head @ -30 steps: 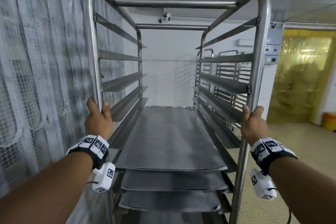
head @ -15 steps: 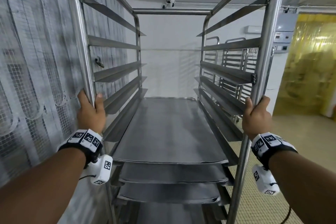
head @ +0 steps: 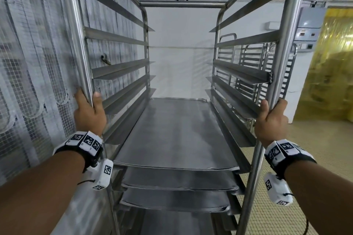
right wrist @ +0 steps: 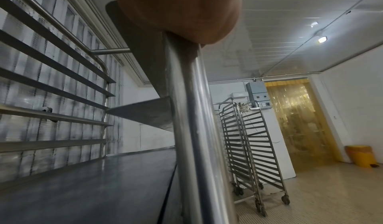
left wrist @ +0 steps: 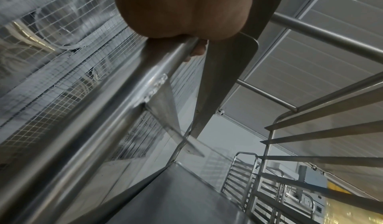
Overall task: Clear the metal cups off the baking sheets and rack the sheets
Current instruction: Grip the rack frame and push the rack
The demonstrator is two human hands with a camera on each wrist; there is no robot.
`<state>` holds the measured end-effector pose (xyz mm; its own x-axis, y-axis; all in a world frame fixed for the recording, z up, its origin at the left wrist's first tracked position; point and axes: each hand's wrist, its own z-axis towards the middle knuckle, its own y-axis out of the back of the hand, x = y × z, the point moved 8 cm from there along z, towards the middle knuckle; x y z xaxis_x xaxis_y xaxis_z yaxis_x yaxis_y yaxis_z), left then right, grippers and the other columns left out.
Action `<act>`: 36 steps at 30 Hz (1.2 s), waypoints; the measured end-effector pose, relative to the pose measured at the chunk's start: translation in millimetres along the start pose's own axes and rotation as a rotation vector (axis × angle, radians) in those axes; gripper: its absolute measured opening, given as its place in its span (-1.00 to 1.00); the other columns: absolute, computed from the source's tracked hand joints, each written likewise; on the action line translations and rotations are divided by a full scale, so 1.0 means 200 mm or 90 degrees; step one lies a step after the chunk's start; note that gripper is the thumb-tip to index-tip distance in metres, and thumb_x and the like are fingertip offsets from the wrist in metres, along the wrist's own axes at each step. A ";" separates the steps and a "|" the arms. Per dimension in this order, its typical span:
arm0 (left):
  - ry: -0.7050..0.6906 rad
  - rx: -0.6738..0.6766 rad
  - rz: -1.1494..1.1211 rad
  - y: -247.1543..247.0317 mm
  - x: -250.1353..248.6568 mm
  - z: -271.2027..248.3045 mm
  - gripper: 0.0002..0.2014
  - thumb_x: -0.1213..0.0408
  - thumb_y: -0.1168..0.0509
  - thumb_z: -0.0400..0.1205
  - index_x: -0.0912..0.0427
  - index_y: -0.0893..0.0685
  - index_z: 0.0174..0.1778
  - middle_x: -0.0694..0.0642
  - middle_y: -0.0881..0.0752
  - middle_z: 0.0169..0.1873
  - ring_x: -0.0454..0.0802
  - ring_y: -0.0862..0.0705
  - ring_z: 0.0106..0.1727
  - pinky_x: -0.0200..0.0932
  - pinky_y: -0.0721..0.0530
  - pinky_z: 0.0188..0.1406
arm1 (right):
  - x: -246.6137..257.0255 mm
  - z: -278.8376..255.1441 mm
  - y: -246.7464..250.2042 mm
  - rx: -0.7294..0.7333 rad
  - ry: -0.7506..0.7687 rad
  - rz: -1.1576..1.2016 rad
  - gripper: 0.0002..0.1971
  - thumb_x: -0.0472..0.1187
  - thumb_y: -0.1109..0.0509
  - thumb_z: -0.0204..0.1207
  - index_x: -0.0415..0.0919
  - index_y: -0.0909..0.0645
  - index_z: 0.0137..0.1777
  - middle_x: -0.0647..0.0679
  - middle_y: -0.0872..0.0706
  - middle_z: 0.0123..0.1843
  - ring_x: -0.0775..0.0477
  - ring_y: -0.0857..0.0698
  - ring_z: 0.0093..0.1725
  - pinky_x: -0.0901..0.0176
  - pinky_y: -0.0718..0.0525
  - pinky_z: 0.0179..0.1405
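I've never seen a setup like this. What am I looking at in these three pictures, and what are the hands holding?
No machine here: a person wears three cameras. The head view looks forward and down. The left hand and right hand each grip a front post of a metal rack. Bare baking sheets sit stacked on its lower rails; no cups show. The other two pictures come from wrist cameras, looking up along each hand at its post. More racks stand by the far wall, near a yellow curtain.

Rack (head: 282, 47) polished steel tube, glossy; baking sheets (head: 175, 131) dull grey metal, smooth, matt.
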<state>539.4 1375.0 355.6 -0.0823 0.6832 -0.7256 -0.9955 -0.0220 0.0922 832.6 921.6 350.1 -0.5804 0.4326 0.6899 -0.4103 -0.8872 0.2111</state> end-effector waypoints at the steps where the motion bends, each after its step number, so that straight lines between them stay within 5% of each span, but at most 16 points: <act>1: -0.004 -0.001 -0.004 -0.01 0.00 0.00 -0.46 -0.01 -0.09 0.83 0.27 -0.31 0.63 0.49 -0.74 0.04 0.49 -0.72 -0.06 0.06 -0.49 -0.22 | 0.00 0.00 0.00 0.002 0.003 -0.001 -0.61 0.07 -0.08 0.77 -0.32 -0.29 0.21 -0.12 -0.47 -0.40 -0.02 -0.38 -0.51 0.16 -0.22 -0.50; 9: 0.023 -0.002 -0.001 -0.06 -0.02 -0.03 -0.46 0.02 -0.08 0.83 0.24 -0.28 0.67 0.44 -0.71 0.17 0.44 -0.67 0.09 0.06 -0.45 -0.14 | -0.05 0.06 -0.05 -0.007 -0.009 -0.015 -0.58 0.06 -0.06 0.78 -0.35 -0.31 0.27 -0.11 -0.45 -0.36 0.03 -0.34 -0.49 0.17 -0.17 -0.49; 15: -0.008 -0.016 0.009 -0.13 0.01 0.00 -0.43 -0.04 -0.09 0.82 0.25 -0.28 0.66 0.41 -0.76 0.07 0.40 -0.73 -0.06 0.02 -0.49 -0.22 | -0.10 0.12 -0.12 -0.019 -0.009 -0.007 -0.58 0.06 -0.06 0.78 -0.36 -0.31 0.24 -0.04 -0.39 -0.43 -0.04 -0.31 -0.51 0.09 -0.19 -0.48; 20: -0.008 -0.023 -0.001 -0.17 0.01 0.01 -0.43 -0.05 -0.09 0.82 0.23 -0.28 0.66 0.42 -0.74 0.04 0.26 -0.65 -0.15 0.03 -0.48 -0.22 | -0.13 0.15 -0.16 -0.026 -0.009 -0.011 -0.58 0.08 -0.06 0.78 -0.36 -0.30 0.22 -0.23 -0.50 -0.34 -0.20 -0.38 -0.42 0.01 -0.31 -0.38; 29: -0.026 -0.043 -0.009 -0.25 0.06 0.06 -0.49 -0.01 -0.10 0.83 0.25 -0.34 0.61 0.20 -0.67 -0.14 0.12 -0.54 -0.27 -0.01 -0.46 -0.29 | -0.14 0.20 -0.24 -0.023 -0.001 0.013 -0.59 0.05 -0.07 0.78 -0.38 -0.32 0.22 -0.02 -0.38 -0.45 0.01 -0.32 -0.51 0.17 -0.12 -0.52; 36: -0.040 -0.039 -0.012 -0.35 0.12 0.13 -0.46 -0.04 -0.09 0.82 0.23 -0.34 0.62 0.28 -0.76 -0.01 0.23 -0.69 -0.16 -0.01 -0.53 -0.23 | -0.19 0.26 -0.35 -0.036 -0.002 -0.003 -0.56 0.08 -0.05 0.78 -0.37 -0.31 0.23 -0.23 -0.50 -0.36 -0.17 -0.37 -0.47 0.07 -0.18 -0.45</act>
<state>607.5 1411.4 349.1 -0.0627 0.7285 -0.6822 -0.9980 -0.0522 0.0360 920.4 958.2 345.5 -0.5763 0.4359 0.6913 -0.4519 -0.8747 0.1749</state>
